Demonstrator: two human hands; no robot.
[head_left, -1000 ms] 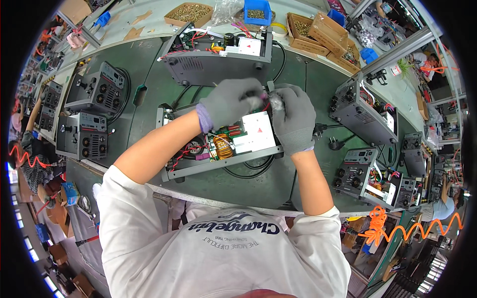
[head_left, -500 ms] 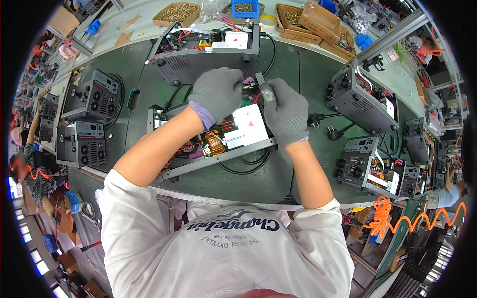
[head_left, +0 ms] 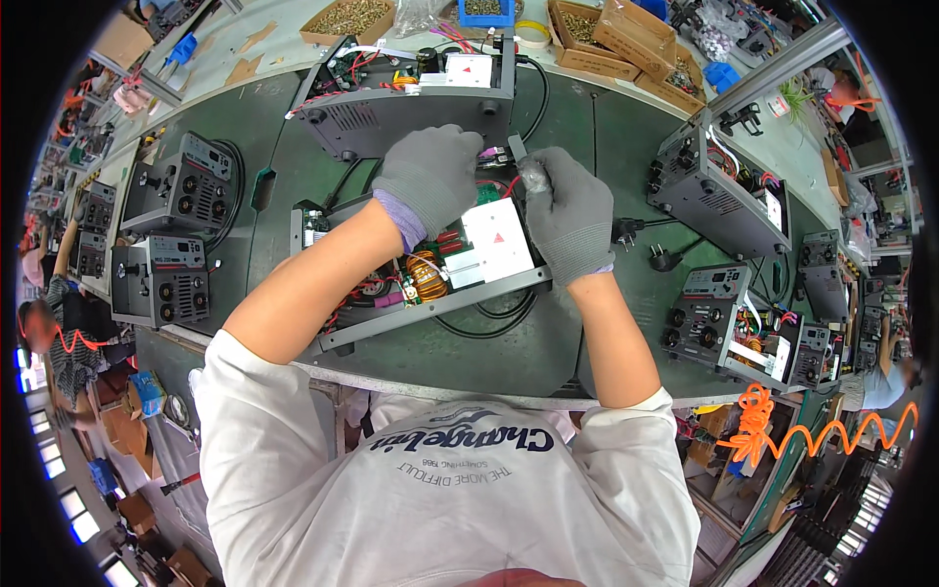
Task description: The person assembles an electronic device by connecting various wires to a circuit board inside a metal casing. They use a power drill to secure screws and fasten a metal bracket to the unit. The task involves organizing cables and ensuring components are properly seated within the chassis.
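An opened welding machine [head_left: 440,315] lies in front of me, its wiring, copper-wound coil [head_left: 425,278] and white plate [head_left: 497,238] exposed. Both my hands wear grey gloves and work at its far edge. My left hand [head_left: 430,176] is closed, fingertips beside a small purple connector [head_left: 489,154]; what it pinches is hidden. My right hand [head_left: 569,210] is curled closed at the far right corner, next to an upright grey metal tab [head_left: 516,148]. The glove's thumb looks pale and shiny, and I cannot make out what lies in its grip.
Behind my hands stands another opened machine [head_left: 401,117]. More units stand at left [head_left: 176,279] and right [head_left: 719,196]. A black plug [head_left: 665,258] lies right of my right hand. Cardboard boxes of small metal parts [head_left: 350,20] line the far shelf. An orange coiled hose [head_left: 753,430] hangs at lower right.
Both hands stay closed at the machine's far edge. The right hand sits slightly farther right and lower in the picture. The whole view has shifted a little.
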